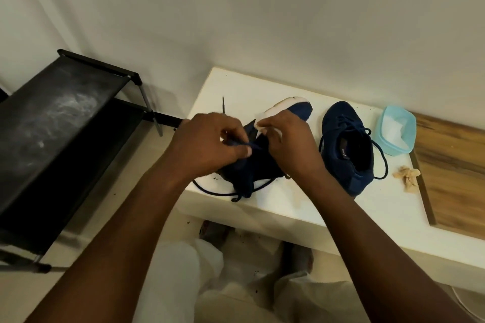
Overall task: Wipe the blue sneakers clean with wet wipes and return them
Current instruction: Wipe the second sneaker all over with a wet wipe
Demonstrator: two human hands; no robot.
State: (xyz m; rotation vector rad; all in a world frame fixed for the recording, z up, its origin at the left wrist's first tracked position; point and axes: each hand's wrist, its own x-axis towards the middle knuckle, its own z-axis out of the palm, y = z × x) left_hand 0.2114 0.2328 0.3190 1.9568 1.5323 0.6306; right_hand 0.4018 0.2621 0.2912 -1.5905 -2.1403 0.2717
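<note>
Two navy blue sneakers lie on a white table (262,86). The left sneaker (252,165) is tipped on its side, its white sole edge showing at the toe. My left hand (210,141) pinches the fabric near its tongue between thumb and fingers. My right hand (291,139) presses a white wet wipe (261,122) against the shoe beside the sole. The second sneaker (346,149) stands upright to the right, untouched, with loose laces. A light blue tub of wipes (396,130) sits just beyond it.
A crumpled, soiled wipe (406,177) lies near the table's right part, beside a wooden board (451,170). A black shoe rack (60,134) stands to the left against the wall. Dark crumbs dot the table and floor. My legs are below the table edge.
</note>
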